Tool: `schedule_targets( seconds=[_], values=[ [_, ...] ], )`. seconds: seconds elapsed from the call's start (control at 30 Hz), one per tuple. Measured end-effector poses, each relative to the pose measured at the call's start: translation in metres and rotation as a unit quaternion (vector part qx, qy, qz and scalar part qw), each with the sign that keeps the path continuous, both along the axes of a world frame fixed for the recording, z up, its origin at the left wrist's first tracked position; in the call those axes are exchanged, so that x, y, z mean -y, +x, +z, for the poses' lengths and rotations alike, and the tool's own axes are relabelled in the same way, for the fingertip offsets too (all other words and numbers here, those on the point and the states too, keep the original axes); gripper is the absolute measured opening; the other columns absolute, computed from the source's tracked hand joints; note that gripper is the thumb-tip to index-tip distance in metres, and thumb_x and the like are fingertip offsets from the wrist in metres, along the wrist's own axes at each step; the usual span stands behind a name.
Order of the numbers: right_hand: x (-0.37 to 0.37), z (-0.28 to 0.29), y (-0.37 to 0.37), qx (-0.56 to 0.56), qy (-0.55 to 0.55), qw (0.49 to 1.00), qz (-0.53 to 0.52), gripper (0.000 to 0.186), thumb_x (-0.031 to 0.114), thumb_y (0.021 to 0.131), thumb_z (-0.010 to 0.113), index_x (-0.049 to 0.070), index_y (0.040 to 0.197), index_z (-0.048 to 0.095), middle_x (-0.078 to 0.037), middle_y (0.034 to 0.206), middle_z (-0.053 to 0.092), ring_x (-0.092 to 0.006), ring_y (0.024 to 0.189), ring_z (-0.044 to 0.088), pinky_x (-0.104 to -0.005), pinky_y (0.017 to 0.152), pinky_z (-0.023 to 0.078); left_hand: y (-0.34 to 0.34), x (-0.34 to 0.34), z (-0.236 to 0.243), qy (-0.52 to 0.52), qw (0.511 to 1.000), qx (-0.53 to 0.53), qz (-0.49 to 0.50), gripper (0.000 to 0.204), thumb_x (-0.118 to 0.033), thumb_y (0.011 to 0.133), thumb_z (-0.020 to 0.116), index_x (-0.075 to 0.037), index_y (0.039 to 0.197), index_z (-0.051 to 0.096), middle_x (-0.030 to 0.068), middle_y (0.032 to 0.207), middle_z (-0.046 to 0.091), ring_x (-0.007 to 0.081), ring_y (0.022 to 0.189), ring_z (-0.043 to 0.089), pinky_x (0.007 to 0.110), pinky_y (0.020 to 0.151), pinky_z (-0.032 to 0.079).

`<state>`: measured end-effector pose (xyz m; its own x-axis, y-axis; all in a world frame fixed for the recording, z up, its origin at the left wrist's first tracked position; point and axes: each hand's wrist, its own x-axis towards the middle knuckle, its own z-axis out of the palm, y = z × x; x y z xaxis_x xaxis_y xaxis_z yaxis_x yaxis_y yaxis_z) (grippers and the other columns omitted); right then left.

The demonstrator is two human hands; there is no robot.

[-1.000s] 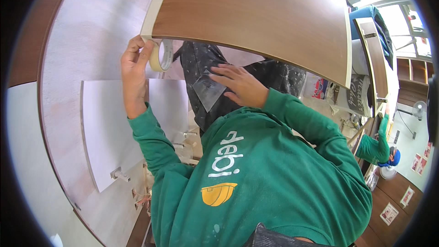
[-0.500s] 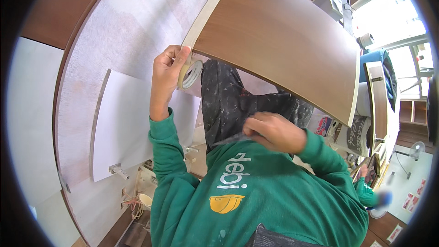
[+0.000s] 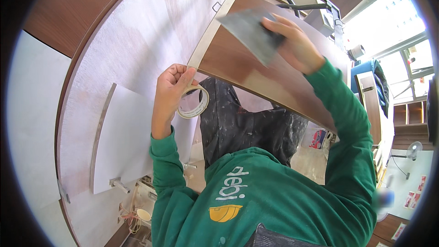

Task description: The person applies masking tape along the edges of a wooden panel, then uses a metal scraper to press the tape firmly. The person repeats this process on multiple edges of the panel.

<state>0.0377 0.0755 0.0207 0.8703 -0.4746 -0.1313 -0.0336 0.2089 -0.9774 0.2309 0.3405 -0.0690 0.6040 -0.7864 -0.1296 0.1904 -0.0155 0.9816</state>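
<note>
A brown wooden panel (image 3: 224, 57) with a pale strip along its left edge (image 3: 211, 34) lies in front of me. At its near left corner, my left hand (image 3: 173, 84) is closed, thumb and fingers pinching the end of that edge. A roll of masking tape (image 3: 196, 111) hangs from those fingers just below the corner. My right hand (image 3: 297, 43) grips a wide putty knife (image 3: 249, 32) by its dark handle. The blade is held over the panel and points toward the pale edge; motion blurs it, so whether it touches is unclear.
Left of me stands a white door panel (image 3: 132, 132) with a metal hinge (image 3: 120, 185). Below it are loose wires (image 3: 129, 217). A printed container (image 3: 318, 138) stands under the panel's right side. Black tubing (image 3: 304, 6) runs behind the panel, and a fan (image 3: 414, 150) is at far right.
My right hand has swung up and forward from my lap to above the panel with the putty knife. The tape roll has turned to face me, while my left hand stays at the corner.
</note>
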Motion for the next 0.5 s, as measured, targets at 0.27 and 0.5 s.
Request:
schedule_targets(
  seconds=[0.27,0.5],
  values=[
    [0.018,-0.055,0.137,0.043,-0.164,0.98,-0.101,0.064,0.033,0.099,0.075,-0.013,0.141,0.057,-0.015,0.124,0.072,-0.0196,0.114,0.066,-0.0317,0.1,0.05,0.004,-0.001,0.011,0.026,0.999,0.005,-0.022,0.026,-0.026,0.103,0.074,-0.006,0.092,0.061,0.0073,0.081,0.072,0.0098,0.073,0.068,0.023,0.07,0.054],
    [0.019,-0.061,0.137,0.062,-0.228,0.967,-0.092,0.051,0.029,0.099,0.075,-0.013,0.127,0.066,-0.012,0.104,0.075,-0.0169,0.093,0.069,-0.0326,0.084,0.055,0.002,-0.005,0.023,0.054,0.998,0.034,0.0,0.026,-0.023,0.102,0.076,-0.004,0.09,0.062,0.0083,0.081,0.073,0.0082,0.07,0.068,0.022,0.067,0.053]
  ],
)
